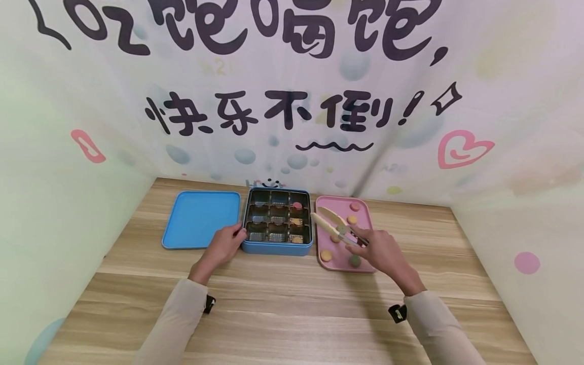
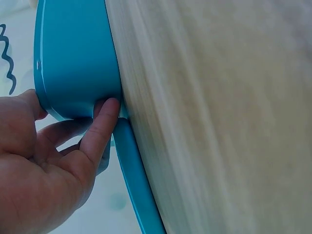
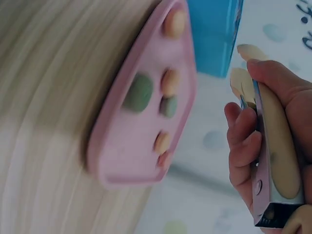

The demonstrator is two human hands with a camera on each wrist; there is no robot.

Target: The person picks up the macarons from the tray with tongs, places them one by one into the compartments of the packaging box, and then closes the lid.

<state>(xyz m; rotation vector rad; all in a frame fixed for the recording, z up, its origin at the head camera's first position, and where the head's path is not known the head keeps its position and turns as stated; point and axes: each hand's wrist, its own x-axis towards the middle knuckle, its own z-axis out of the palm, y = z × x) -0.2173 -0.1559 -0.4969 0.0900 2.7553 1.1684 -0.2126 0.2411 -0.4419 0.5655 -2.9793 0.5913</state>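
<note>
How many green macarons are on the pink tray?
2. One green macaron sits near the front edge of the pink tray; a second green macaron lies farther back, near the middle. Tongs overhang the tray in the head view, so others may be hidden.

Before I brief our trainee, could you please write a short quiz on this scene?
1. Short answer: what tool does the person's right grip hold?
2. True or false: in the head view, the blue box stands between the blue lid and the pink tray.
3. Multiple choice: in the head view, macarons sit in which column of the box? (a) left, (b) middle, (c) right.

Key:
1. Tongs.
2. True.
3. (c) right.
</note>
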